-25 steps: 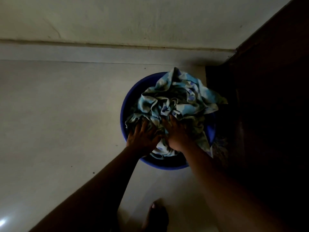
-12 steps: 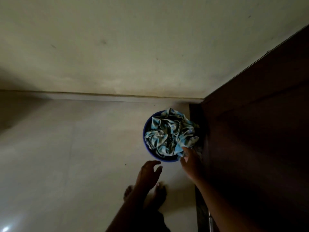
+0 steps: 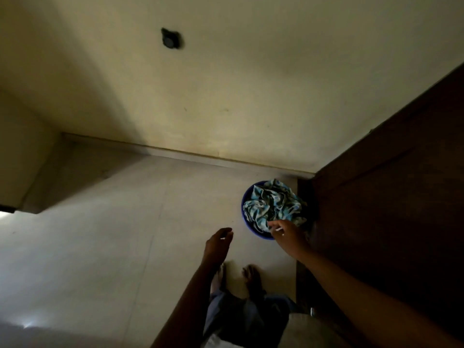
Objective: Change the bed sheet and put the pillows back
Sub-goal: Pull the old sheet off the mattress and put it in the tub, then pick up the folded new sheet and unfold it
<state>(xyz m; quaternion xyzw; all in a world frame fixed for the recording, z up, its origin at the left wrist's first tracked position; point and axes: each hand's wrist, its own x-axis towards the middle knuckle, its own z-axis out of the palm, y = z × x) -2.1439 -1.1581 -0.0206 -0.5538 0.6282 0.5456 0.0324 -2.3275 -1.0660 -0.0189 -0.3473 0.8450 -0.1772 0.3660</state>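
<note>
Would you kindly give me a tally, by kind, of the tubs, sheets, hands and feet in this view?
Blue tub: 1
Crumpled sheet, in the tub: 1
Hands: 2 (left hand, right hand)
Feet: 2 (left foot, right foot)
Total: 6

The room is dim, with the only bright light coming in far to the left of the blue tub (image 3: 243,207), a small shine on the floor (image 3: 100,247) on that side too, deep dark over the brown wood (image 3: 389,209) right of the tub, and everything a bit blurry.
</note>
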